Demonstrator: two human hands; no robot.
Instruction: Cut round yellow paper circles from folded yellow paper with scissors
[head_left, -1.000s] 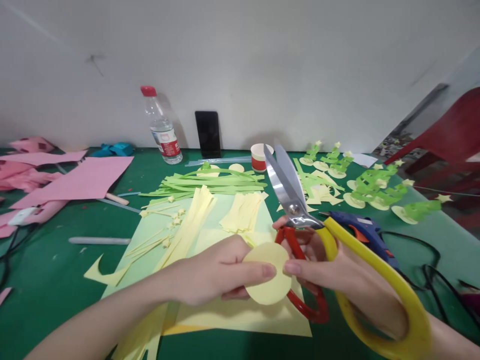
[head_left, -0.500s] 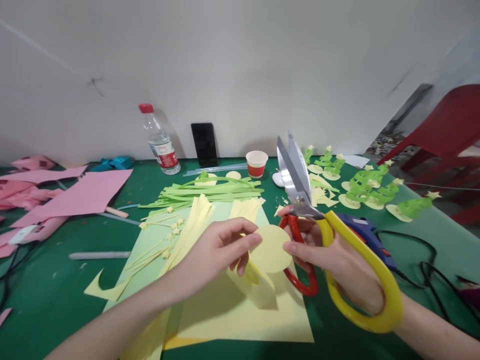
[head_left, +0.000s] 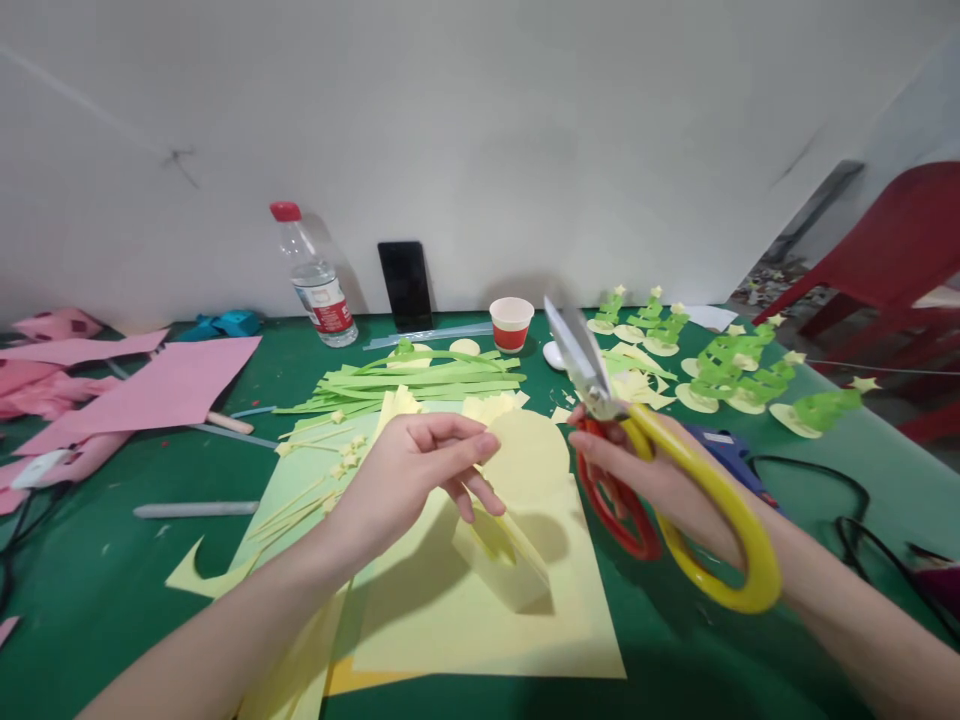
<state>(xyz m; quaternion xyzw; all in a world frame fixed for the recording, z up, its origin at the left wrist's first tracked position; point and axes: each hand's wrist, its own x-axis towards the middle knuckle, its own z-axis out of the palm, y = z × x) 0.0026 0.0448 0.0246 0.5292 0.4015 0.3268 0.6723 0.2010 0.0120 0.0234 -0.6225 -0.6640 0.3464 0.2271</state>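
Pinched between the thumb and fingers of my left hand [head_left: 431, 465] is a pale yellow paper circle [head_left: 532, 455]. My right hand [head_left: 637, 465] is closed around a large pair of scissors [head_left: 585, 360], with one red and one yellow handle loop. The blades point up and away, nearly together. Below the circle a folded piece of yellow paper [head_left: 517, 575] with a cut-out curve stands on the yellow paper sheets [head_left: 420, 630]. Yellow strips and small paper stars on thin stems [head_left: 349, 460] lie left of my left hand, on a pale green sheet.
Green paper strips [head_left: 420, 385] lie beyond the hands. A water bottle [head_left: 319, 290], a phone [head_left: 405, 285] and a paper cup [head_left: 511, 325] line the wall. Green spiral trees [head_left: 739, 365] stand at right, near a blue glue gun [head_left: 724, 450]. Pink paper [head_left: 172, 390] lies at left.
My right hand has let go of the paper circle and drawn to the right with the scissors, whose blades have come closer together. My left hand has shifted slightly left and up with the circle.
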